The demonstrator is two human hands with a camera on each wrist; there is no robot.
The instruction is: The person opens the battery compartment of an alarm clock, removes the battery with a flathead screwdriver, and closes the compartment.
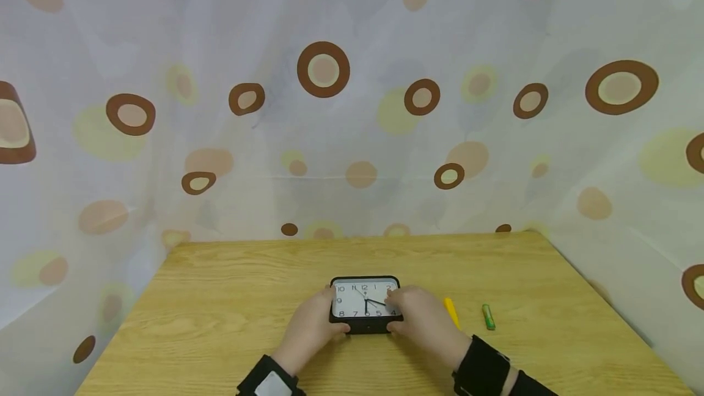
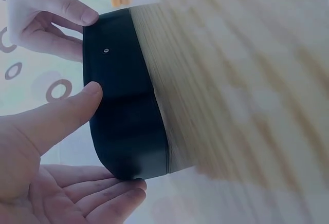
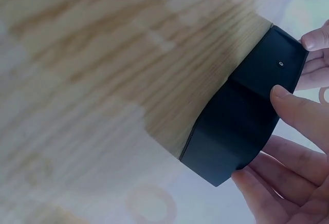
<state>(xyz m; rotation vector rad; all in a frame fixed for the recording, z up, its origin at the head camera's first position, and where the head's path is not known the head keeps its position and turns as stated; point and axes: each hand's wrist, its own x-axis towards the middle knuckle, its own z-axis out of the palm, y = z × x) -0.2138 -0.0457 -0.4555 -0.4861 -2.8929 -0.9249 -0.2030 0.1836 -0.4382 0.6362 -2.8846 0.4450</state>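
A black rectangular alarm clock [image 1: 352, 300] with a white numbered dial is at the middle of the table, its face turned up toward the head camera. My left hand [image 1: 312, 321] holds its left end, the thumb on the near black side and the fingers along the end. Gripping the right end is my right hand [image 1: 429, 319], its thumb also on the near side and a finger over the dial's edge. Both wrist views show the clock's dark side [image 2: 121, 95] with a small screw in it. Whether its back touches the tabletop is hard to tell.
Right of the right hand lies a yellow stick-like object [image 1: 451, 312], partly hidden by that hand. Farther right is a small green cylinder [image 1: 488, 317], like a battery. The wooden table [image 1: 231, 286] meets a patterned curtain [image 1: 352, 139] at the back and sides.
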